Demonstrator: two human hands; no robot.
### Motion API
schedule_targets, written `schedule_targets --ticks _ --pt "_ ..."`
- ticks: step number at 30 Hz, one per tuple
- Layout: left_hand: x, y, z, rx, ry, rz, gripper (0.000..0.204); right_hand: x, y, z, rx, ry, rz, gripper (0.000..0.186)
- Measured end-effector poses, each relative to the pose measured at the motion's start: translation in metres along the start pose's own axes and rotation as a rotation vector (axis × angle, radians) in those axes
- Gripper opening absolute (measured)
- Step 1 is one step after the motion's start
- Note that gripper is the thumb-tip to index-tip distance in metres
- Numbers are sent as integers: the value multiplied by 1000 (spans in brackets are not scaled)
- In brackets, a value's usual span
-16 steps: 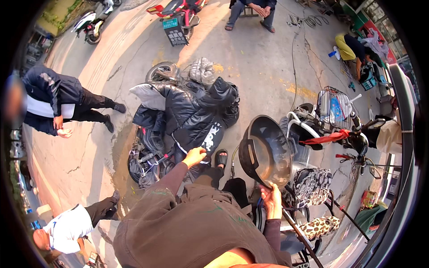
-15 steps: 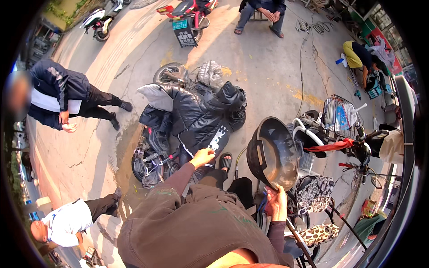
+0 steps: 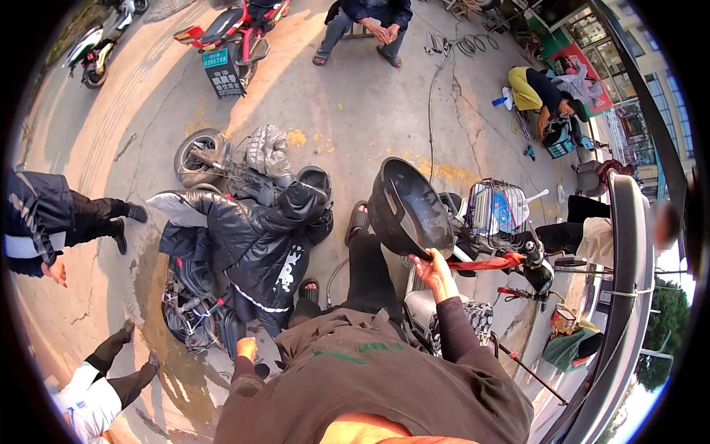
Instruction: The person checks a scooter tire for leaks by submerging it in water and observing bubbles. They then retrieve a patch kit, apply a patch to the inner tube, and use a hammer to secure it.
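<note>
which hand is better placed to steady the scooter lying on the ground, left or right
Left, probably. The left hand is free and hangs low beside the fallen scooter under its black quilted cover. The right hand is raised and busy gripping the rim of the black helmet, on the far side from it.

Black dish-shaped pan (image 3: 409, 209) is held up by its lower rim, tilted, hollow side facing the camera.

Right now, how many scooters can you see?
4: a white scooter top left, a red scooter top middle, a covered scooter lying by the left hand, and a basket scooter on the right. More may be hidden.
</note>
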State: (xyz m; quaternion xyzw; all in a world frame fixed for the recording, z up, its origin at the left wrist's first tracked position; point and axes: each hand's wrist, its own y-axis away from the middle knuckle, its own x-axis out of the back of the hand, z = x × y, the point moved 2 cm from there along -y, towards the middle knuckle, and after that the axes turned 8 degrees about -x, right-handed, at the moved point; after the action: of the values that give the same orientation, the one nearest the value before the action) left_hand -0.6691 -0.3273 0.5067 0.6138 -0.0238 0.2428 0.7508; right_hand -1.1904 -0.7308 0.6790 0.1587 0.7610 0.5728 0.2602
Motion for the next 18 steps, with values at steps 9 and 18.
schedule_targets --ticks 9,18 --pt "-144 72 37 186 239 26 12 -50 -189 -220 -201 88 42 46" --pt "-238 123 386 -244 61 93 29 -43 -233 -398 -245 25 217 48"
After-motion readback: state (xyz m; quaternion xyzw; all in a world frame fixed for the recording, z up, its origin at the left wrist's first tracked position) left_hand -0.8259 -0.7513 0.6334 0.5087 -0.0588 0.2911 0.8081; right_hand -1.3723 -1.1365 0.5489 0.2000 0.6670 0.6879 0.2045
